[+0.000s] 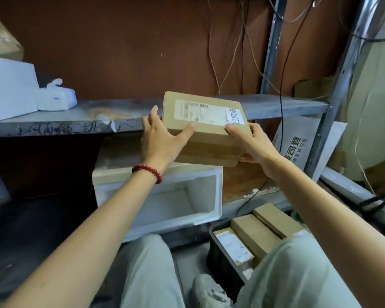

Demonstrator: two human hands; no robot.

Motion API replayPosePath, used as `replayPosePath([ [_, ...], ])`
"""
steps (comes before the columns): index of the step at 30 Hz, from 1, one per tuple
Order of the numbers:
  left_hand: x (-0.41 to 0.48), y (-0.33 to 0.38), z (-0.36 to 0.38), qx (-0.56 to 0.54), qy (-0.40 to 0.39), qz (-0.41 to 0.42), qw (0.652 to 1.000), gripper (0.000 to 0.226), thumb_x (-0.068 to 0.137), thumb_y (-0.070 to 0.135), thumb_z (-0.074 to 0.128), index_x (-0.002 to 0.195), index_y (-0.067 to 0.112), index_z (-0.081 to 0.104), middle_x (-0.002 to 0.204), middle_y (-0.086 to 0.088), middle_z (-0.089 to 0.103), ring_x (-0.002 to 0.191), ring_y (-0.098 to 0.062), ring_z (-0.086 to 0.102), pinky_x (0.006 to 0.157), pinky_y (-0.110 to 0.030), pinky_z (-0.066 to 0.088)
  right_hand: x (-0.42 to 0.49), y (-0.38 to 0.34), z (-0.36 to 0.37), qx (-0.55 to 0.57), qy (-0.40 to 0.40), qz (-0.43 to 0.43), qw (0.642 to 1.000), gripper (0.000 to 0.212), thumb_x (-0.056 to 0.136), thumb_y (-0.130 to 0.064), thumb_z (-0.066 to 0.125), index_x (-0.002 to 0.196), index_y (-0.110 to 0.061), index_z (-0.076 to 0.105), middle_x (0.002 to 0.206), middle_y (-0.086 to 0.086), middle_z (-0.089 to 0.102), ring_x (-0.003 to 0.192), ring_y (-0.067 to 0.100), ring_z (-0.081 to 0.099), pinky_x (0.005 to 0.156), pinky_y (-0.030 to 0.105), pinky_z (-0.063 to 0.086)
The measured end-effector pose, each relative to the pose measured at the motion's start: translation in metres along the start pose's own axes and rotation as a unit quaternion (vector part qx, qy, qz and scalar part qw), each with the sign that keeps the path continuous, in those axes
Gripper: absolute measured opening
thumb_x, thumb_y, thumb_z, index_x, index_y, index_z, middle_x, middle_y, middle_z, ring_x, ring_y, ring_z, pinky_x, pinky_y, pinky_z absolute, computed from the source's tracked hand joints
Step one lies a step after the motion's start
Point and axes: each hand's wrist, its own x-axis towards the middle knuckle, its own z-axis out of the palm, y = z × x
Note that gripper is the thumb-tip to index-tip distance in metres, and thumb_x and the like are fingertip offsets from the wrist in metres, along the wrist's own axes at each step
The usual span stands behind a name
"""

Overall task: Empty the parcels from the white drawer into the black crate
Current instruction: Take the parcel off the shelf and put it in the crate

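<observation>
Transfer step, parcel in mid-carry. Nearest, the black crate (225, 261) by the right knee holds several boxes (253, 236). Beyond it, the white drawer (218, 196) shows no parcel in its visible part. Above the drawer, the left hand (162, 138) and right hand (251, 143) grip a labelled parcel (205, 121) by its ends, thumbs on top. Probable next move: lower it rightward into the crate.

2 outstretched arms; left hand (162, 141), right hand (252, 144) around opposite ends of 1 parcel (209, 138), thumbs atop.
</observation>
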Motion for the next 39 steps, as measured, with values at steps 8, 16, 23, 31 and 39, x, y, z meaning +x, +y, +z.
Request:
replayPosePath([
  [8,-0.062,-0.059,0.035,0.011,-0.090,-0.014,0.996,0.072,0.082,0.058,0.061,0.142,0.027,0.039,0.135,-0.001,0.042,0.122,-0.016,0.043,0.087,-0.026,0.036,-0.021,0.088,0.012,-0.068,-0.060,0.186,0.978,0.126,0.057,-0.074,0.074,0.148,-0.007,0.021,0.142,0.009,0.043,0.121,0.029,0.053,0.095,0.047,0.053],
  [16,-0.086,-0.121,0.066,0.009,-0.181,-0.037,0.983,0.076,0.079,0.067,0.056,0.145,0.034,0.034,0.135,0.003,0.045,0.123,-0.013,0.043,0.092,-0.029,0.040,-0.032,0.157,0.023,-0.048,-0.125,0.238,0.962,0.086,0.067,-0.059,0.075,0.133,-0.017,0.039,0.121,0.002,0.056,0.106,0.021,0.058,0.077,0.036,0.053],
  [23,-0.098,-0.148,0.091,0.023,-0.194,-0.099,0.976,0.069,0.083,0.062,0.057,0.144,0.038,0.034,0.128,0.001,0.049,0.115,-0.016,0.051,0.090,-0.031,0.047,-0.033,0.204,0.044,-0.088,-0.132,0.194,0.968,0.120,0.042,-0.079,0.077,0.140,-0.025,0.033,0.136,-0.003,0.046,0.113,0.017,0.055,0.066,0.027,0.055],
  [31,-0.110,-0.148,0.091,0.023,-0.061,-0.171,0.983,0.071,0.066,0.082,0.053,0.108,0.026,0.046,0.104,0.007,0.057,0.099,-0.012,0.046,0.075,-0.030,0.044,-0.059,0.214,0.066,-0.067,-0.069,0.109,0.989,0.086,0.065,-0.032,0.088,0.126,-0.017,0.028,0.112,-0.019,0.049,0.102,-0.001,0.053,0.086,0.017,0.046],
  [39,-0.116,-0.153,0.113,0.013,-0.130,-0.242,0.961,0.092,0.065,0.079,0.056,0.133,0.024,0.027,0.109,0.011,0.054,0.094,-0.015,0.055,0.071,-0.027,0.045,-0.052,0.193,0.057,0.057,-0.028,0.089,0.994,0.063,0.073,-0.044,0.075,0.121,-0.025,0.040,0.117,-0.011,0.054,0.103,0.002,0.061,0.079,0.028,0.059],
])
